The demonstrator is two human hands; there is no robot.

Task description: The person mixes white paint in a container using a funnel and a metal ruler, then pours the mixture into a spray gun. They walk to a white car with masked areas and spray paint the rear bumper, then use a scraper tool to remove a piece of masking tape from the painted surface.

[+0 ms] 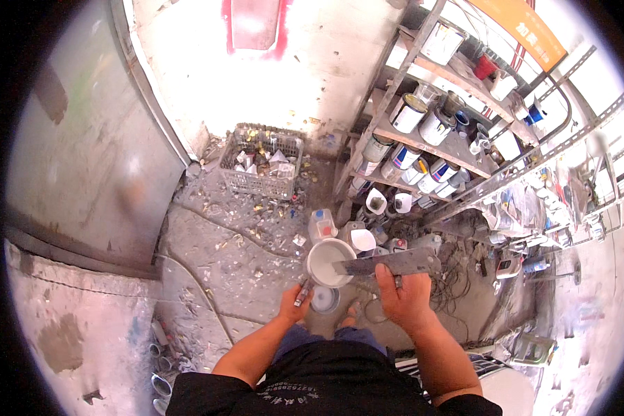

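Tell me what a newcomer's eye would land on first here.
Probably the long grey blade in the right hand, its far end over the white bucket near the middle. Next might come the crowded cans at upper right and the red-edged patch at the top.

The slim object [301, 295] in the left grip [294, 304] is too small to identify, the flat grey blade [412, 261] partly hides the right grip [407, 301], scraps [279, 159] in the crate [253, 184] are indistinct, and the top edge cuts off the orange sign [523, 26].
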